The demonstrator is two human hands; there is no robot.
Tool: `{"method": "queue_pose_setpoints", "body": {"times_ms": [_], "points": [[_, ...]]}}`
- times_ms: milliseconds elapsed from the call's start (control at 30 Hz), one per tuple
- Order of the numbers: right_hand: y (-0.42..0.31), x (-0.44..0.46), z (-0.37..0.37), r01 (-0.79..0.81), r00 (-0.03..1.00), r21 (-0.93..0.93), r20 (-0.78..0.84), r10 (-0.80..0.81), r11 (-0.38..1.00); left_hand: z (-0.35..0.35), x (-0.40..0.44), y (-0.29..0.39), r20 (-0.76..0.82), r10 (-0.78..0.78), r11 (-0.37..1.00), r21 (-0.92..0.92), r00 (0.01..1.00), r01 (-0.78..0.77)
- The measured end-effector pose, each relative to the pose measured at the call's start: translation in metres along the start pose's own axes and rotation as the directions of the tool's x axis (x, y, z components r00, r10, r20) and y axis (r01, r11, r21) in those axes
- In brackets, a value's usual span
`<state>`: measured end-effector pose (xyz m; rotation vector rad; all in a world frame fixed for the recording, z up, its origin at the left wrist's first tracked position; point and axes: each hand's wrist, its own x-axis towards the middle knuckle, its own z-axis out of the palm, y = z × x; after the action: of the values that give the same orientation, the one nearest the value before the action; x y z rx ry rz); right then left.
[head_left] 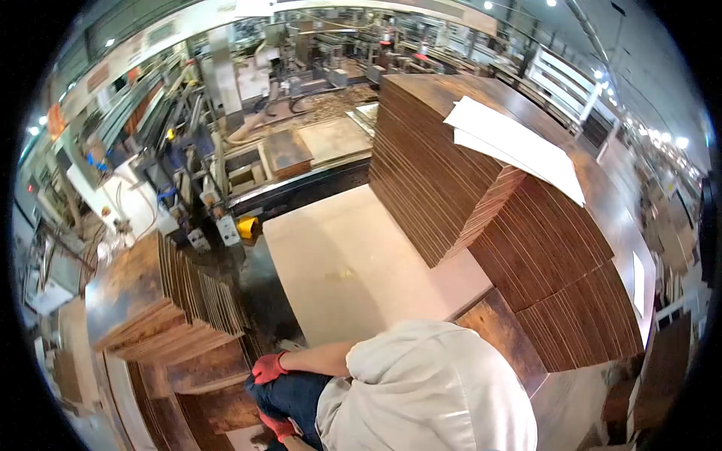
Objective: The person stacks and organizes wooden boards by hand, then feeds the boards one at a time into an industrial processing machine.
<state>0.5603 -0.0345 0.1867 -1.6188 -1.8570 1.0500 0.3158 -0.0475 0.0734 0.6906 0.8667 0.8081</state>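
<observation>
Where a white shirt [429,383] fills the foreground, the right hand [269,368], gloved in red, rests on dark trousers [297,395] at the knee; the left hand [277,427], gloved alike, sits lower, against the trousers and partly hidden; I cannot tell whether either hand's fingers are clenched or loose; just beside them lie the lower boards [226,410], brown and blotchy, and above these the left stack [131,289], with a mottled, shiny top and uneven layers fanning out at its right side; this stack stands apart from the left edge of the pale board [323,278], across a dark gap.

A yellow part [248,228] sits by the pale board's far left corner; a tall stack [421,165] stands on its right side, hiding that portion; white sheets [519,146] overhang the tall stack's near top edge; the shirt blocks the pale board's near edge; machinery [158,173] crowds beyond.
</observation>
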Motion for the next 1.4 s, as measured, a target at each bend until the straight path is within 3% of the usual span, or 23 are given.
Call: {"method": "queue_pose_setpoints", "body": {"times_ms": [33, 100, 133, 200, 300, 433, 567, 600, 700, 733, 767, 833, 867, 900, 967, 1000, 1100, 1133, 1233, 1300, 1400], "points": [[-0.012, -0.004, -0.013, 0.002, 1.000, 0.051, -0.025, 0.000, 0.999, -0.003, -0.006, 0.006, -0.036, 0.040, 0.999, -0.019, 0.999, -0.040], [-0.006, 0.009, -0.014, -0.002, 0.999, 0.039, 0.053, 0.000, 0.999, -0.002, -0.008, 0.028, -0.150, -0.235, 0.965, -0.155, 0.960, 0.212], [-0.004, 0.012, -0.018, -0.037, 0.993, 0.036, 0.110, 0.033, 0.999, 0.000, -0.012, 0.034, -0.180, -0.284, 0.952, -0.167, 0.942, 0.255], [0.002, 0.022, -0.016, -0.022, 0.980, 0.027, 0.196, 0.016, 0.999, 0.010, -0.012, 0.040, -0.198, -0.294, 0.953, -0.142, 0.935, 0.269], [0.022, 0.035, 0.007, -0.043, 0.989, 0.083, 0.142, 0.031, 0.996, 0.015, -0.014, 0.048, -0.223, -0.268, 0.962, -0.109, 0.937, 0.250], [0.007, 0.032, 0.003, -0.084, 0.963, 0.048, 0.261, 0.069, 0.995, 0.002, -0.015, 0.071, -0.301, -0.201, 0.980, -0.068, 0.932, 0.189], [-0.029, 0.026, 0.013, 0.049, 0.999, -0.302, 0.030, -0.042, 0.952, -0.029, -0.027, 0.095, -0.415, -0.138, 0.990, -0.038, 0.899, 0.134], [-0.034, 0.035, 0.030, 0.159, 0.945, -0.332, -0.221, -0.240, 0.930, -0.035, -0.029, 0.099, -0.442, -0.134, 0.991, -0.043, 0.887, 0.128], [-0.070, 0.060, 0.063, 0.287, 0.955, -0.099, -0.054, -0.293, 0.953, -0.054, -0.042, 0.101, -0.499, -0.121, 0.993, -0.060, 0.858, 0.105], [-0.083, 0.068, 0.085, 0.271, 0.962, 0.178, -0.082, -0.260, 0.946, -0.062, -0.050, 0.100, -0.513, -0.123, 0.992, -0.075, 0.850, 0.098], [-0.091, 0.073, 0.103, 0.188, 0.981, 0.218, 0.005, -0.194, 0.958, -0.068, -0.056, 0.097, -0.533, -0.122, 0.992, -0.091, 0.837, 0.087], [-0.110, 0.085, 0.135, 0.001, 0.985, 0.268, 0.164, -0.047, 0.963, -0.080, -0.066, 0.092, -0.556, -0.130, 0.990, -0.117, 0.821, 0.078], [-0.091, 0.098, 0.194, -0.024, 0.993, 0.216, 0.118, -0.002, 0.976, -0.083, -0.069, 0.090, -0.560, -0.139, 0.989, -0.126, 0.817, 0.081], [-0.087, 0.100, 0.216, -0.100, 0.983, 0.188, 0.173, 0.068, 0.977, -0.087, -0.072, 0.089, -0.563, -0.145, 0.987, -0.134, 0.814, 0.084], [-0.103, 0.084, 0.198, -0.180, 0.917, 0.085, 0.375, 0.136, 0.980, -0.099, -0.075, 0.085, -0.562, -0.161, 0.985, -0.147, 0.811, 0.094], [-0.111, 0.075, 0.187, -0.186, 0.946, 0.168, 0.297, 0.130, 0.968, -0.104, -0.077, 0.083, -0.563, -0.166, 0.984, -0.151, 0.809, 0.097], [-0.102, 0.073, 0.197, 0.065, 0.996, 0.272, 0.044, -0.080, 0.960, -0.112, -0.081, 0.072, -0.564, -0.184, 0.980, -0.170, 0.805, 0.104], [-0.099, 0.072, 0.199, 0.122, 0.990, 0.333, 0.031, -0.141, 0.935, -0.113, -0.083, 0.068, -0.564, -0.189, 0.978, -0.177, 0.804, 0.106], [-0.093, 0.078, 0.219, 0.037, 0.997, 0.467, -0.072, -0.003, 0.883, -0.116, -0.095, 0.060, -0.568, -0.186, 0.978, -0.184, 0.802, 0.096], [-0.107, 0.069, 0.203, -0.109, 0.993, 0.337, 0.081, 0.087, 0.935, -0.118, -0.105, 0.056, -0.577, -0.183, 0.978, -0.188, 0.796, 0.088], [-0.116, 0.054, 0.204, -0.092, 0.992, 0.129, 0.093, 0.080, 0.987, -0.113, -0.112, 0.048, -0.586, -0.176, 0.978, -0.193, 0.791, 0.075]]}}
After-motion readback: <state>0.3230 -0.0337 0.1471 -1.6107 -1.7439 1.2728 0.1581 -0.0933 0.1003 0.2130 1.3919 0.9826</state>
